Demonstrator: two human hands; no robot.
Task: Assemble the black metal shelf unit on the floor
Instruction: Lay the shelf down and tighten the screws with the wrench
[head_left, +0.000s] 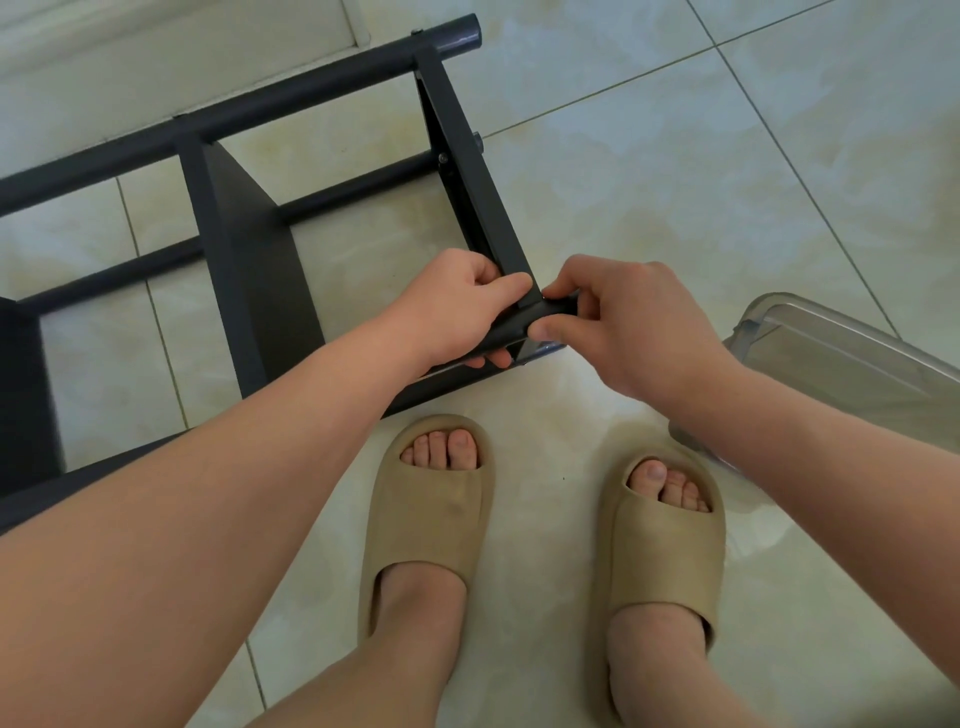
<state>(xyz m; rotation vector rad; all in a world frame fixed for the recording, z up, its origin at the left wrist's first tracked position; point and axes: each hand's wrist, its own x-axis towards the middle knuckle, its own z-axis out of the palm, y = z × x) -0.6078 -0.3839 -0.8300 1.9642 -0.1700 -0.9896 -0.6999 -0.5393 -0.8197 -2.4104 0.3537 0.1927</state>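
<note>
I can read no text, label, brand or number here: none on the black metal shelf frame (249, 270), the tan slide sandals (426, 519) or the clear plastic container (841, 358).

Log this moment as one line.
stage: corner joint | left hand: grips shelf frame corner | right hand: pinches tube end | clear bin: right side, untouched

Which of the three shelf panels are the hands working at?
The rightmost end panel: the left hand grips its near corner, the right hand pinches a dark part there. The middle panel and leftmost panel are untouched.
</note>
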